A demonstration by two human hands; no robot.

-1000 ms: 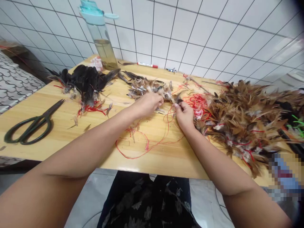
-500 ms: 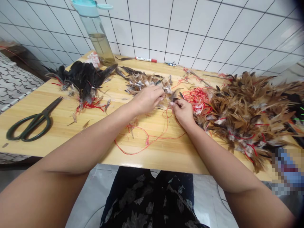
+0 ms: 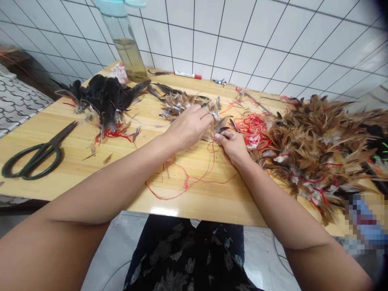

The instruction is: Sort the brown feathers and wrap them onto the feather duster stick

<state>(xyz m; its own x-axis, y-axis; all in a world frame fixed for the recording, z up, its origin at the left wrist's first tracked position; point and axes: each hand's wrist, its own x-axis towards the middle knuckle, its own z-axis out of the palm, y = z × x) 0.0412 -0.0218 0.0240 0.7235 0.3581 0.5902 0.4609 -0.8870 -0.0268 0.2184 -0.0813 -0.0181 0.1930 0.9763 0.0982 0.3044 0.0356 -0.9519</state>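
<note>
My right hand (image 3: 232, 145) pinches a small bunch of dark and brown feathers (image 3: 223, 122) between thumb and fingertips. A loop of red thread (image 3: 213, 159) hangs from beside those fingertips and trails over the wooden table. Just to the left, my left hand (image 3: 192, 126) is bent over with its fingers curled down and drawn together; whatever they hold is hidden beneath them. It lies at the front edge of a heap of loose brown and white feathers (image 3: 176, 105), close to my right fingertips.
Black feathers (image 3: 106, 99) tied with red thread and dark-handled scissors (image 3: 33, 161) lie left. A water bottle (image 3: 129, 50) and a marker (image 3: 186, 75) stand and lie near the tiled wall. Right are tangled red thread (image 3: 253, 129) and a large pile of brown feather bunches (image 3: 318, 141).
My left hand has shifted slightly right, nearer my right hand. My right hand has moved a little left and down, still pinching the feathers. The view has tilted slightly.
</note>
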